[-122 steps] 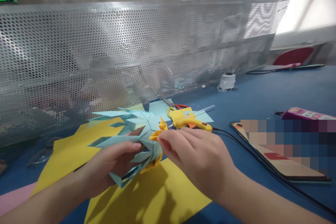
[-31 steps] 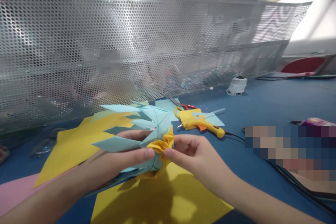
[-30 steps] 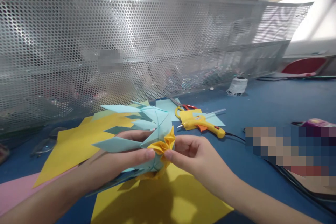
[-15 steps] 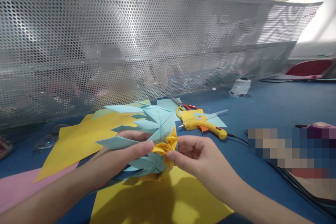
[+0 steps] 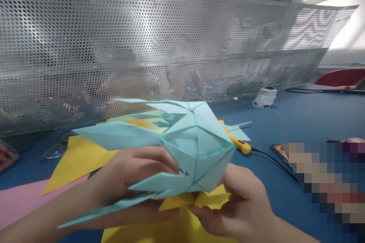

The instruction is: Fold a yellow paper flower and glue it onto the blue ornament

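Note:
A spiky light-blue folded-paper model (image 5: 194,148) is held up close in front of me, its points stretching left. My left hand (image 5: 134,174) grips it from the left, fingers curled round the spikes. My right hand (image 5: 242,205) is closed underneath on the right, holding the model's base and the crumpled yellow paper piece (image 5: 211,199) under it. The model hides most of the yellow glue gun (image 5: 238,144) behind it.
Yellow paper sheets (image 5: 76,159) and a pink sheet (image 5: 17,201) lie on the blue table (image 5: 285,121). A perforated metal screen (image 5: 142,45) runs along the back. A black cable (image 5: 270,157) trails right from the glue gun; a small white roll (image 5: 264,97) stands by the screen.
Both hands have lifted and turned the blue model toward me, so it looks far bigger. The yellow piece, earlier pinched at the front, is now underneath.

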Demonstrator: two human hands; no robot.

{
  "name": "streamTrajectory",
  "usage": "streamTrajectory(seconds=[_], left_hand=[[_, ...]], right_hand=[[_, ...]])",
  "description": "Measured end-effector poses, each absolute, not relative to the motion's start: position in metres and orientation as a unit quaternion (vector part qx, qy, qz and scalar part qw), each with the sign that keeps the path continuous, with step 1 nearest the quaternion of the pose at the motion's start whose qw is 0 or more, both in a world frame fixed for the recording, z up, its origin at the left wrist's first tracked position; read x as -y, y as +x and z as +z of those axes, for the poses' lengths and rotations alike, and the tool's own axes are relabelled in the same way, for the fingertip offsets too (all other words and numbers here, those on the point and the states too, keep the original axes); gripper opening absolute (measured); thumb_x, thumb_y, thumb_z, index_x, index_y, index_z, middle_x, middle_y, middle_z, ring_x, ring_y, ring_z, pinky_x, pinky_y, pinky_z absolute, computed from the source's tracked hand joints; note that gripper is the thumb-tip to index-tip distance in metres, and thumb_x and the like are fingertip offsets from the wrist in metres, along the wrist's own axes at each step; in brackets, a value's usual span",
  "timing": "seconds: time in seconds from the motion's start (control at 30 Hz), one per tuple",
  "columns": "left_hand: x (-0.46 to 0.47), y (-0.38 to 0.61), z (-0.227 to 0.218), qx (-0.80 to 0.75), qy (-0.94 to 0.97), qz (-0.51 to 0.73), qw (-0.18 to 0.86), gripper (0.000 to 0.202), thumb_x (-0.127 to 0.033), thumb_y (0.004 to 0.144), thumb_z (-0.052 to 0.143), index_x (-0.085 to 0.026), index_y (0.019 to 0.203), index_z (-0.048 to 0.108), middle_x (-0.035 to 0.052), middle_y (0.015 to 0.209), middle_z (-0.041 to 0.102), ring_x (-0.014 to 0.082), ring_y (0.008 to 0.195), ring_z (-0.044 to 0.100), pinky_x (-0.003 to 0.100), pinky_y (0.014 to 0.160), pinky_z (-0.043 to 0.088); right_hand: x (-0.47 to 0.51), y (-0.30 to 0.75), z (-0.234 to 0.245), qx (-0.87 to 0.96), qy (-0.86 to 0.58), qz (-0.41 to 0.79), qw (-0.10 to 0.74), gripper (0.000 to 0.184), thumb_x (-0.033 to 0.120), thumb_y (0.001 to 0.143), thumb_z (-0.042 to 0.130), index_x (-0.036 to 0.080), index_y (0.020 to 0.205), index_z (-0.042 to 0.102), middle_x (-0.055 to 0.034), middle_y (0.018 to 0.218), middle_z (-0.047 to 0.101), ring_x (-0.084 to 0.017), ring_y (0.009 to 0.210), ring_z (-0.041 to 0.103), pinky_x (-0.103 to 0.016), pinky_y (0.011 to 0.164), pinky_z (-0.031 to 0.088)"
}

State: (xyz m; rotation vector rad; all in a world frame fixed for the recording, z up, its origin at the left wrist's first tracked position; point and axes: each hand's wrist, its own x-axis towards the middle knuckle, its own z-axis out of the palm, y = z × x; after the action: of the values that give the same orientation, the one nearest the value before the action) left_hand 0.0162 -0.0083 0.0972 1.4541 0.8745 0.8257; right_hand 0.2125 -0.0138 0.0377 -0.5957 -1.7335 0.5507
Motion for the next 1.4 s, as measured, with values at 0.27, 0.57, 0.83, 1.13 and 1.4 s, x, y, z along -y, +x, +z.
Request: streamTrajectory(seconds=[0.27, 0.57, 0.83, 1.13, 1.4], left_hand=[[0.016, 0.018, 0.101, -0.247, 0.828, 0.369, 0.342, 0.014, -0.021, 0.083, 0.068, -0.025, 0.092, 0.078, -0.0004, 0.088, 0.075, 0.0167, 0.076, 0.071, 0.019, 0.071, 0.053], [0.003, 0.011, 0.088, -0.210, 0.892, 0.354, 0.188, 0.016, -0.031, 0.086, 0.060, -0.022, 0.083, 0.073, 0.0005, 0.081, 0.073, 0.0111, 0.074, 0.070, 0.015, 0.075, 0.053], [0.012, 0.017, 0.087, -0.228, 0.880, 0.356, 0.218, 0.006, -0.026, 0.076, 0.071, -0.020, 0.076, 0.069, -0.0015, 0.077, 0.067, 0.0095, 0.070, 0.065, 0.012, 0.072, 0.050], [0.008, 0.017, 0.083, -0.227, 0.857, 0.371, 0.276, 0.016, -0.033, 0.079, 0.072, -0.019, 0.073, 0.068, -0.0017, 0.073, 0.065, 0.0088, 0.062, 0.060, 0.013, 0.066, 0.049], [0.003, 0.018, 0.086, -0.270, 0.856, 0.351, 0.267, 0.016, -0.021, 0.064, 0.082, -0.018, 0.068, 0.067, -0.0003, 0.072, 0.070, 0.0121, 0.066, 0.063, 0.017, 0.064, 0.047]], right_hand=[[0.019, 0.207, 0.043, 0.752, -0.242, 0.151, 0.594, 0.016, 0.011, 0.064, 0.075, 0.023, 0.069, 0.065, -0.0003, 0.058, 0.072, -0.016, 0.047, 0.066, -0.020, 0.048, 0.054], [0.018, 0.207, 0.040, 0.740, -0.218, 0.143, 0.620, 0.021, 0.009, 0.060, 0.077, 0.021, 0.070, 0.063, 0.0022, 0.060, 0.070, -0.010, 0.048, 0.063, -0.013, 0.051, 0.051], [0.017, 0.208, 0.038, 0.748, -0.199, 0.199, 0.601, 0.019, 0.014, 0.065, 0.079, 0.021, 0.071, 0.062, 0.0027, 0.062, 0.070, -0.009, 0.050, 0.062, -0.013, 0.054, 0.050], [0.017, 0.212, 0.038, 0.748, -0.191, 0.243, 0.587, 0.020, 0.010, 0.063, 0.078, 0.021, 0.073, 0.064, 0.0029, 0.065, 0.070, -0.009, 0.055, 0.061, -0.011, 0.056, 0.048], [0.016, 0.209, 0.030, 0.721, -0.216, 0.316, 0.577, 0.014, 0.009, 0.064, 0.074, 0.020, 0.072, 0.069, 0.0006, 0.068, 0.072, -0.012, 0.057, 0.063, -0.018, 0.058, 0.051]])
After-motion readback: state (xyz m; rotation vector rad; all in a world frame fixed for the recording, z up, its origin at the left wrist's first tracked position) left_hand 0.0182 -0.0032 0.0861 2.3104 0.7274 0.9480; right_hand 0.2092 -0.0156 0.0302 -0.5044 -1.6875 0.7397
